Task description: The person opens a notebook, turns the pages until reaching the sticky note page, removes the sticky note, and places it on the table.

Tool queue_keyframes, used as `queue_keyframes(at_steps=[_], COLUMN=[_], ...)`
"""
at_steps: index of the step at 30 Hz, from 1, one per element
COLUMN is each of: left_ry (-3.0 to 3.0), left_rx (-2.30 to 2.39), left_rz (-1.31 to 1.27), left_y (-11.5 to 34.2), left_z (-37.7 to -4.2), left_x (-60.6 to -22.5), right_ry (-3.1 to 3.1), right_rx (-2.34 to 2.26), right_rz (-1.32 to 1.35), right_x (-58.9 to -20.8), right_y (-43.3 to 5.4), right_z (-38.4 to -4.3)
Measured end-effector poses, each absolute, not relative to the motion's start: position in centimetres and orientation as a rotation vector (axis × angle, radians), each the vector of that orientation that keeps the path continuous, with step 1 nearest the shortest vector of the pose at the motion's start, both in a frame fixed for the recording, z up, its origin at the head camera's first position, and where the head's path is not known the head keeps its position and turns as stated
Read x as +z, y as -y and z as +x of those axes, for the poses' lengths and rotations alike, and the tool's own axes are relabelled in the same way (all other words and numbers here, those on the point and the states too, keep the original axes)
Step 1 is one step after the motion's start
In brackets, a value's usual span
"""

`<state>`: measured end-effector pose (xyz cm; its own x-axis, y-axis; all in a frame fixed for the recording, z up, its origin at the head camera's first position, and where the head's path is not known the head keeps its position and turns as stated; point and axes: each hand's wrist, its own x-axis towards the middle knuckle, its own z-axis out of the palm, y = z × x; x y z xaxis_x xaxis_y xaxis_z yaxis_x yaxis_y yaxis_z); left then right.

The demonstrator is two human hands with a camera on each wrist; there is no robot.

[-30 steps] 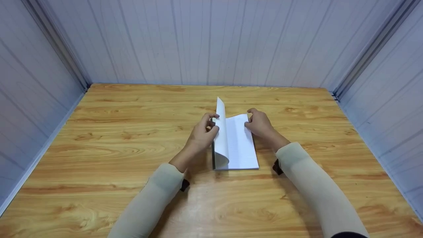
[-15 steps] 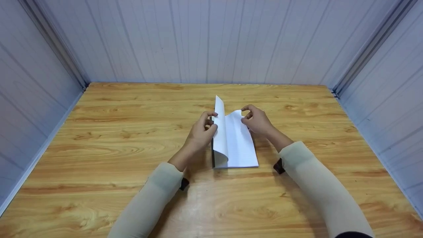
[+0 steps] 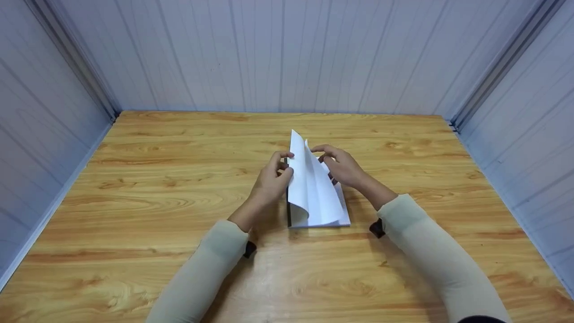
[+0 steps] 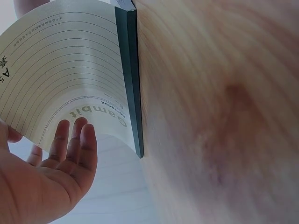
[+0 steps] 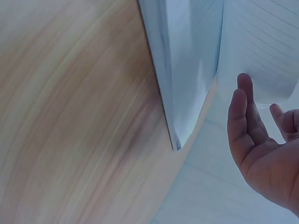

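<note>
A notebook (image 3: 320,193) with white lined pages and a dark green spine strip (image 4: 129,70) lies opened on the table. My left hand (image 3: 272,178) pinches the edge of a curled-back leaf (image 3: 297,179) at the notebook's left side. In the left wrist view the leaf's inner face shows ruled lines and "Gambit NOTEBOOK" print. My right hand (image 3: 343,167) is at the upper right of the notebook. Its extended fingers (image 5: 238,107) touch the far side of a raised page (image 3: 322,197), which leans leftward. Part of that contact is hidden behind the paper.
The notebook rests on a wood-grain table (image 3: 179,188). Pale panelled walls (image 3: 287,54) stand at the back and on both sides. Small dark devices (image 3: 378,228) sit at both wrists, under the sleeves.
My right hand has moved left, lifting the top right page from its corner until it stands up near the left leaf. Its pinch on the corner has loosened. The left hand has barely moved.
</note>
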<state>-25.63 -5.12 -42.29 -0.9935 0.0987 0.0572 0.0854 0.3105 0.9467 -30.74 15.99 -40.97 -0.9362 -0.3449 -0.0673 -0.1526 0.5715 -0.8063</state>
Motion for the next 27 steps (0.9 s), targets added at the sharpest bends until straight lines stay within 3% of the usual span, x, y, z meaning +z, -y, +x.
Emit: queue_keyframes(at_steps=[19,27], left_ry=[-2.493,-2.511], left_rx=[1.884,1.847], left_rz=[0.306,0.237], left_y=[5.1,5.0], left_z=[-25.5,-25.6], left_x=[-42.5,-42.6], right_ry=[-2.526,-2.527], right_rx=[-1.274,-1.312], right_rz=[-0.546,-0.575], right_x=[-40.8,-40.8], right_y=[-13.8,-13.3], right_z=[-29.3,-29.0])
